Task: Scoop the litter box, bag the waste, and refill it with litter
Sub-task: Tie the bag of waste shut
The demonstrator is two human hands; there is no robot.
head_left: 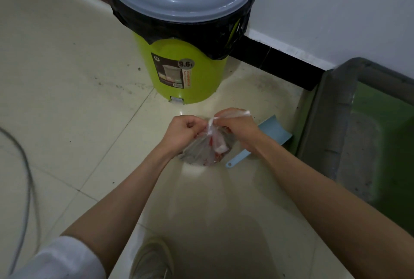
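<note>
A thin clear plastic bag [201,151] with red print sits on the tiled floor, holding grey litter waste. My left hand [184,132] pinches its gathered neck from the left. My right hand [237,127] pinches the bag's other handle strip, which loops over my fingers. A light blue litter scoop [272,134] lies on the floor just right of the bag, partly hidden under my right wrist. The green litter box [331,122] with a grey rim stands at the right, grey litter inside it.
A lime-green pedal bin [186,72] with a grey lid and black liner stands straight ahead against the wall. A grey cable [26,180] curves over the floor at the left. My shoe [152,258] is at the bottom centre.
</note>
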